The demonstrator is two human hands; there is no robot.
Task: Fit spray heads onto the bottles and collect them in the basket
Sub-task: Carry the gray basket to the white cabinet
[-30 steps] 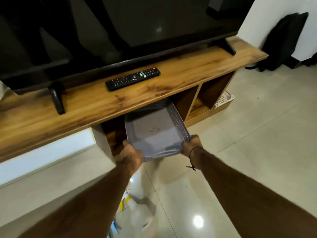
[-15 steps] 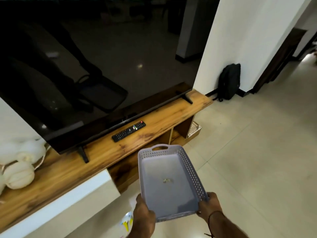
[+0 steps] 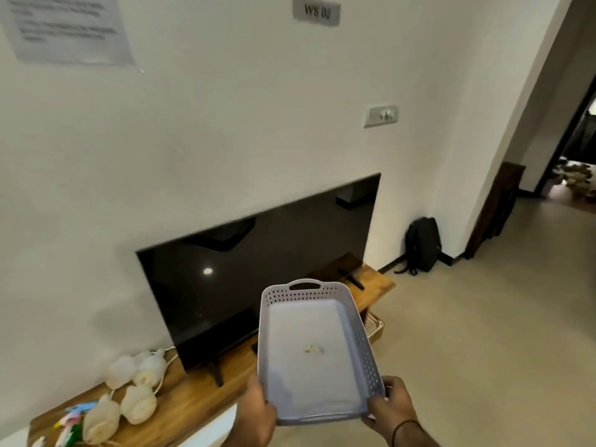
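We carry the empty basket, left hand and right hand each clamped on a near corner (no bottles visible), so next it needs setting down within reach of them.

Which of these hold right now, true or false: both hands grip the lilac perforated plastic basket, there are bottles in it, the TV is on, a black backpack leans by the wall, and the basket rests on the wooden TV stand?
1. Both hands hold the lilac perforated plastic basket. True: the left hand and the right hand grip its near corners.
2. Bottles lie in the basket. False: only a small scrap shows on its floor.
3. The flat-screen TV is switched on. False: its screen is dark.
4. A black backpack stands on the floor against the wall. True.
5. The basket rests on the wooden TV stand. False: it is held in the air in front of the stand.
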